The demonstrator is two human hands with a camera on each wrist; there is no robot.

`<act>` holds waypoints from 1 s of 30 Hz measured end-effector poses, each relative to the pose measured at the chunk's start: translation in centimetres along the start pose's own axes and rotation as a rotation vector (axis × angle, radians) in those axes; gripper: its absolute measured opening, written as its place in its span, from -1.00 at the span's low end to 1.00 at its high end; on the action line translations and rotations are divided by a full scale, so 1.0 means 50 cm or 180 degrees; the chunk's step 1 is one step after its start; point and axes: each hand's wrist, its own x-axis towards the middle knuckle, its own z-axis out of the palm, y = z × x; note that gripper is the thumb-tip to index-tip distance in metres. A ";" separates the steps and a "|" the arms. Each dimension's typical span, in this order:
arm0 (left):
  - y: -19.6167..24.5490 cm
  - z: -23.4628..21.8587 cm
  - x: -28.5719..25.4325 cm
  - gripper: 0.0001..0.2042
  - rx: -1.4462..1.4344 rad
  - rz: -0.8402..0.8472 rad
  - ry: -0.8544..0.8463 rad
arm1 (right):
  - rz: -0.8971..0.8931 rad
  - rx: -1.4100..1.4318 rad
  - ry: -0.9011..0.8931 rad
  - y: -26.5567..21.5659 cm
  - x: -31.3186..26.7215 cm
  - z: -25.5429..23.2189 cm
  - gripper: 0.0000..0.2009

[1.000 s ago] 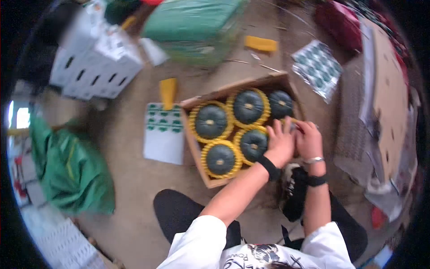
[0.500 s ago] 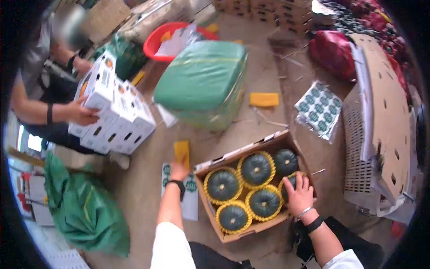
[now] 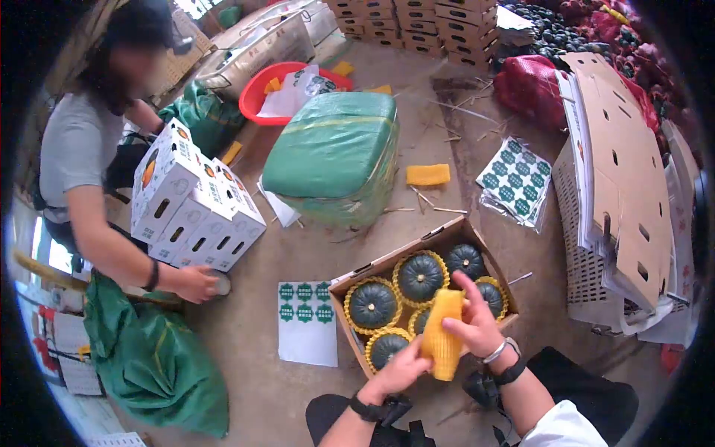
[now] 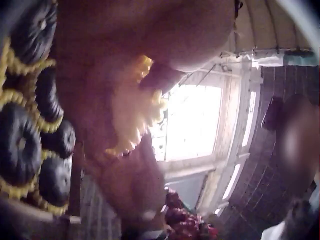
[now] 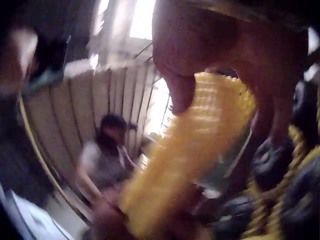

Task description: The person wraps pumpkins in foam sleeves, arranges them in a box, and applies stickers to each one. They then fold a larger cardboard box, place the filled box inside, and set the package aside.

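1 yellow net sleeve [image 3: 447, 359], lower centre, is gripped by our left hand [image 3: 398, 372] and right hand [image 3: 481, 332]; we should spread its mouth evenly.

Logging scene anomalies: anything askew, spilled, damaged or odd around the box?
Yes. The squash in the box's far-right corner shows no yellow net, unlike those around it. Beyond the box, a loose net and scattered sticks lie on the floor. No damage visible.
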 end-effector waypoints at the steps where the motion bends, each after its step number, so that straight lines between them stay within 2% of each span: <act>1: 0.009 0.005 -0.004 -0.37 -0.0002 0.0022 -0.0027 | -0.0471 -0.1357 0.0093 0.007 0.006 0.005 -0.29; 2: 0.021 0.009 -0.013 -0.30 0.0032 0.0379 0.0096 | -0.0599 -0.2206 0.0234 -0.008 -0.005 0.015 -0.42; 3: 0.041 0.009 -0.024 -0.22 0.0067 0.0731 0.0222 | -0.0402 -0.2572 0.0004 -0.005 -0.008 0.016 -0.51; 4: 0.029 -0.013 -0.024 -0.16 -0.0769 0.0581 -0.0195 | -0.0189 -0.2927 -0.0229 0.003 -0.009 0.017 -0.58; 6: 0.022 -0.025 -0.022 -0.19 0.0163 0.0756 -0.0042 | 0.0287 -0.2836 -0.1025 0.020 -0.012 0.028 -0.65; 7: 0.026 -0.016 -0.029 -0.38 0.0153 0.0670 0.0294 | 0.0190 -0.2961 -0.1002 0.042 -0.017 0.029 -0.67; 8: 0.013 -0.020 -0.030 -0.38 0.0144 0.0656 0.0261 | 0.0212 -0.2966 -0.0970 0.056 -0.015 0.017 -0.67; 10: -0.008 -0.029 -0.033 -0.61 0.0224 0.0630 0.0614 | 0.1504 -0.1010 -0.1357 0.061 -0.017 -0.008 -0.72; 11: -0.014 -0.032 -0.032 -0.75 -0.0086 0.0517 0.0822 | 0.0884 -0.1488 -0.2045 0.058 -0.012 -0.020 -0.68; 12: -0.005 -0.037 -0.034 -0.70 -0.0107 0.0237 0.0896 | 0.0523 -0.1366 -0.1951 0.059 -0.012 -0.019 -0.67; 13: -0.002 -0.040 -0.034 -0.65 -0.0323 0.0151 0.0408 | 0.0186 -0.1236 -0.1828 0.074 -0.013 -0.019 -0.67; 14: -0.005 -0.037 -0.036 -0.60 -0.0575 0.0025 -0.0089 | -0.0637 -0.1005 -0.0990 0.135 0.006 -0.043 -0.78; 15: -0.007 -0.026 -0.037 -0.55 -0.0494 0.0326 -0.0069 | 0.0608 0.0262 -0.0075 0.078 0.004 -0.041 -0.80; 16: -0.002 -0.011 -0.033 -0.49 -0.0426 0.0660 -0.0037 | 0.0838 0.0554 0.0201 0.051 0.013 -0.036 -0.79; 17: 0.025 0.005 -0.042 -0.57 -0.0282 0.0748 0.0597 | 0.0788 0.0680 -0.0284 0.060 0.007 -0.045 -0.78; 18: 0.014 -0.011 -0.033 -0.68 -0.0610 0.0784 0.1037 | 0.0791 -0.0275 -0.0979 0.087 -0.005 -0.053 -0.78; 19: 0.003 -0.028 -0.026 -0.79 -0.0924 0.0855 0.1477 | 0.0256 -0.1327 -0.1038 0.073 -0.010 -0.033 -0.80; 20: -0.031 -0.055 -0.017 -0.83 0.1175 0.1307 0.2214 | -0.0281 -0.2374 -0.1115 0.059 -0.013 -0.009 -0.79; 22: -0.030 -0.060 -0.009 -0.78 0.2729 0.0707 0.2584 | -0.1110 -0.3695 0.0122 0.075 0.000 -0.003 -0.78; 23: -0.026 -0.045 -0.011 -0.78 0.2713 0.0714 0.2613 | -0.1076 -0.3831 0.0128 0.070 0.006 -0.001 -0.78; 24: -0.010 -0.018 -0.014 -0.76 0.0683 0.0638 0.1534 | -0.1106 -0.3838 0.0115 0.066 0.023 -0.009 -0.78; 25: -0.003 -0.004 -0.018 -0.73 -0.1295 0.0486 0.0359 | -0.1028 -0.3921 -0.0620 0.066 0.039 -0.020 -0.80; 26: -0.009 -0.007 -0.015 -0.73 -0.1316 0.0458 0.0361 | -0.0908 -0.3968 -0.1364 0.062 0.054 -0.030 -0.81; 27: -0.020 -0.014 -0.005 -0.71 -0.1467 0.0528 0.0691 | -0.0448 -0.3952 -0.1514 0.049 0.086 -0.040 -0.80; 28: -0.032 -0.025 0.004 -0.70 -0.1621 0.0608 0.1027 | -0.0399 -0.4073 -0.1420 0.026 0.120 -0.050 -0.75; 29: -0.048 -0.043 0.005 -0.72 -0.1000 0.0735 0.1629 | -0.0449 -0.4551 -0.0856 -0.007 0.143 -0.059 -0.72; 30: -0.059 -0.063 0.009 -0.71 -0.0513 0.0881 0.1986 | -0.1052 -0.5019 -0.0523 0.007 0.183 -0.096 -0.62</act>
